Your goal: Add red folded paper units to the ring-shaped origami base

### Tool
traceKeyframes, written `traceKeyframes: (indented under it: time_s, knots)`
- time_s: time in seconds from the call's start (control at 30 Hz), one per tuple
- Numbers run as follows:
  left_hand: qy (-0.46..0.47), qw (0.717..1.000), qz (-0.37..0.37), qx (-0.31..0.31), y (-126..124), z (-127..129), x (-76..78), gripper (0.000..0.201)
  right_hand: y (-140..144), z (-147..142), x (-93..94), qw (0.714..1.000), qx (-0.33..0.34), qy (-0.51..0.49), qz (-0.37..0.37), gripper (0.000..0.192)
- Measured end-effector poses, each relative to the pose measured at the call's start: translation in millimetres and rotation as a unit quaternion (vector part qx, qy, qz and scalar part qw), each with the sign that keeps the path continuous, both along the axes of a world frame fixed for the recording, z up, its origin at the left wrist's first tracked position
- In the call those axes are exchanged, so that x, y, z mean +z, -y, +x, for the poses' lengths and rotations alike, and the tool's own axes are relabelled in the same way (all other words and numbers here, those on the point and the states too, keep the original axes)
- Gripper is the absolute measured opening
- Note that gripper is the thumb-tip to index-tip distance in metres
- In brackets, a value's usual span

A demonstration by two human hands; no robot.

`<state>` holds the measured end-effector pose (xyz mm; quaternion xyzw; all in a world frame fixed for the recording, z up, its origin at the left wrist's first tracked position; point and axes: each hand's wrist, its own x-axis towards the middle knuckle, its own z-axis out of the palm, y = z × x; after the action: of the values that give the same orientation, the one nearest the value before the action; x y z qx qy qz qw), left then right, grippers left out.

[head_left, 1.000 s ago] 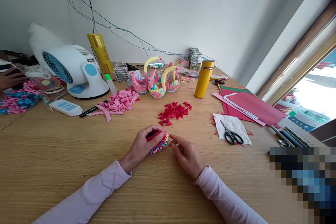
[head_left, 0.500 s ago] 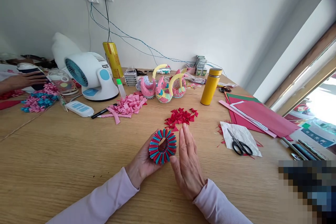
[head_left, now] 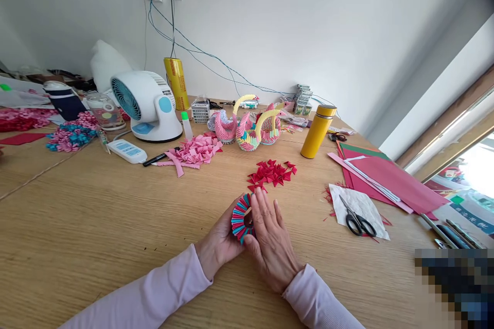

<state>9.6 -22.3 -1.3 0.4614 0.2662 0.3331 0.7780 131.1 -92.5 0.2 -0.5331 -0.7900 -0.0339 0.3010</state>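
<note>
A ring of folded paper pieces (head_left: 239, 222), striped red and blue with an open centre, rests in my left hand (head_left: 218, 244), whose fingers curl behind it. My right hand (head_left: 273, 244) lies flat over the ring's right side, fingers stretched out, and covers that part. Just beyond the fingertips is a loose pile of red folded paper triangles (head_left: 273, 172). Farther off stand paper swans (head_left: 247, 136) in pink, white and yellow.
Pink paper pieces (head_left: 198, 150), a black marker (head_left: 154, 159) and a white fan (head_left: 148, 108) are to the left. A yellow flask (head_left: 317, 132) stands beyond the red pile. Scissors (head_left: 357, 221) on white tissue (head_left: 370, 211) and red paper sheets (head_left: 389, 172) lie right.
My right hand has moved from beside the ring onto its right side. The view has swung slightly left. Another person's hand at the far left no longer shows on the dark bottle.
</note>
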Motion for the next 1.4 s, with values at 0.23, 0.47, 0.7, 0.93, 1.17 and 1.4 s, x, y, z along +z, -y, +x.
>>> traceKeyframes:
  time_s: [0.23,0.47,0.7,0.93,1.17,1.4]
  knots:
    - [-0.045,0.997,0.013,0.053,-2,-2,20.1,0.045,6,22,7.2,0.980,-0.107,-0.157,0.057,0.056]
    - [-0.282,0.778,0.561,-0.009,-3,-4,2.9,0.018,0,46,-7.2,0.979,-0.141,-0.145,0.014,0.051]
    - [-0.234,0.830,0.503,0.062,-7,0,-15.4,0.055,3,33,-4.8,0.984,0.031,-0.163,-0.060,0.046]
    - [-0.205,0.854,0.473,0.074,-11,-12,-13.8,0.087,0,30,-5.1,0.980,0.049,-0.176,-0.079,0.035]
    - [-0.236,0.871,0.431,-0.025,-9,-32,-18.5,0.090,1,31,-11.5,0.975,0.038,-0.195,-0.105,0.043]
    - [-0.229,0.894,0.384,-0.012,2,-30,-19.5,0.109,2,36,-11.1,0.978,0.040,-0.181,-0.093,0.055]
